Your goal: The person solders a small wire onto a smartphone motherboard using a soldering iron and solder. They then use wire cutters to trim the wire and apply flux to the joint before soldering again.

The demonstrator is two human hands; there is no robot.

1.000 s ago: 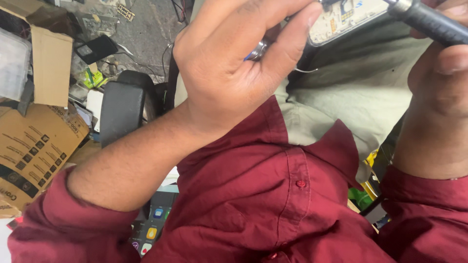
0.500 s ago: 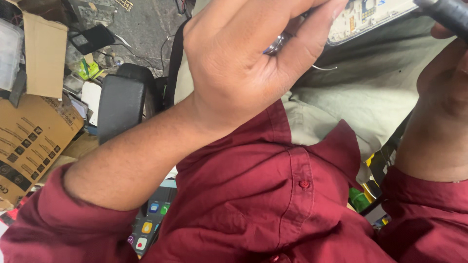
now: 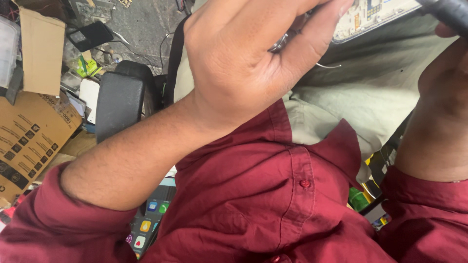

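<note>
- The circuit board [image 3: 370, 17], pale with small components on it, sits at the top edge of the view, held up above the person's lap and tilted; only its lower part is in sight.
- The left hand [image 3: 243, 73] is closed around the board's left end, fingers curled together and thumb pressed across the front, so the grip covers that end entirely.
- A bit of shiny metal [image 3: 279, 45] peeps out between the thumb and the fingers; what it belongs to I cannot tell.
- A thin wire [image 3: 325, 65] trails loose just under the board, lying against the cloth.
- The right hand [image 3: 441, 73] is at the right edge, close by the board's other end; a dark cylindrical tool handle [image 3: 451, 12] rests against it at the top corner, but the fingers are out of sight, so their grip cannot be told.
- Beneath both hands are the greyish-green trousers [image 3: 370, 97] and a dark red shirt [image 3: 253, 195] with rolled sleeves.
- Off to the left stands a black padded armrest [image 3: 119, 100], with a cardboard box [image 3: 27, 131] beyond it among floor clutter.
- A phone with a lit screen [image 3: 148, 224] shows below the left forearm.
</note>
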